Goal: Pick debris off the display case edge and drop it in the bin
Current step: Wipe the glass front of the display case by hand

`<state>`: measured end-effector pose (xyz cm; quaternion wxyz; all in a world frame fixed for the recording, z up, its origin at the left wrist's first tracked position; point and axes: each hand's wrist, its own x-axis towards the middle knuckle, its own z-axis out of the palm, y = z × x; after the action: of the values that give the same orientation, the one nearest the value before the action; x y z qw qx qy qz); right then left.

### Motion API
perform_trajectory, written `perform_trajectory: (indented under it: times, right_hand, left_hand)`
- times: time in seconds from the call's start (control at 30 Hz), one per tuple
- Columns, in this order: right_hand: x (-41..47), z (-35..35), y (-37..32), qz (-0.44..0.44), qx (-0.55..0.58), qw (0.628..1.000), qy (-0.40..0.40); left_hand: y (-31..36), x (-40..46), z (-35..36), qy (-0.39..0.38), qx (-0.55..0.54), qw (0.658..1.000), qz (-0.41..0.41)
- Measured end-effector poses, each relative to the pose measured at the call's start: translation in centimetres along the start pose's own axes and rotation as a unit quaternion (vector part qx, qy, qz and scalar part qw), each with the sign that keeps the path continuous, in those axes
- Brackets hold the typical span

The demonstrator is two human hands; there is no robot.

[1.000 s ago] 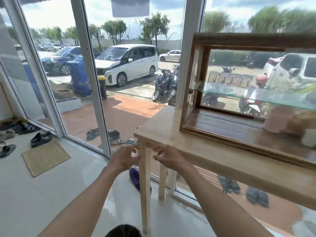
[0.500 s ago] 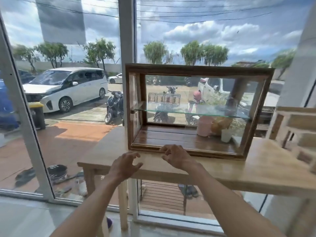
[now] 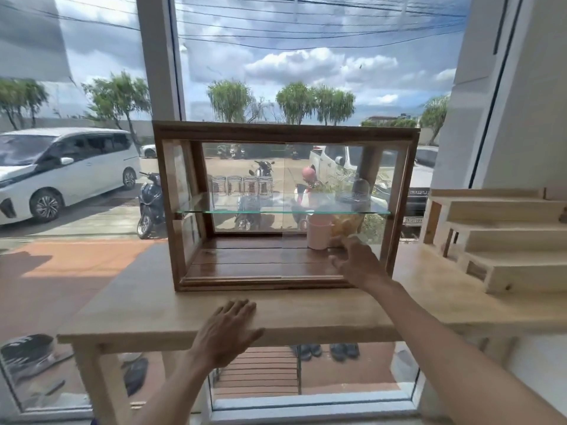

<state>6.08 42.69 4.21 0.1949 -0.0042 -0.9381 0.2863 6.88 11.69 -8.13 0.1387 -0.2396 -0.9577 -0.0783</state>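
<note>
Display case (image 3: pixel 285 133) holds pink cup (image 3: pixel 319 236); right hand (image 3: pixel 359 265) fingers seemingly curled, left hand (image 3: pixel 227 329) spread.

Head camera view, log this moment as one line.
left hand: flat on pale wooden table | right hand: at dark wooden glass display case lower-right edge | bin: unseen

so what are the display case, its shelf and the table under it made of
The display case looks like dark stained wood with a glossy varnish: grain shows and its floor reflects light. Its shelf seems to be clear glass, see-through with a greenish edge. The table appears to be pale, matte, unstained wood, possibly pine.
</note>
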Motion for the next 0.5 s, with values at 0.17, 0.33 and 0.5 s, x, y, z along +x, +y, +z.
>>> perform_trajectory:
  times: [0.17,0.33,0.5]
  right_hand:
    - [1.7,0.0,1.2,-0.036,-0.037,0.998,0.047]
    - [3.9,-1.1,1.0,-0.082,-0.107,0.987,0.09]
    - [5.3,-0.8,1.5,-0.089,-0.15,0.981,0.088]
  left_hand:
    - [-1.2,0.0,-0.3,-0.02,0.028,0.998,0.045]
    - [-4.0,0.0,-0.8,-0.052,0.04,0.997,0.033]
    - [-4.3,-0.2,0.0,-0.023,0.021,0.999,0.027]
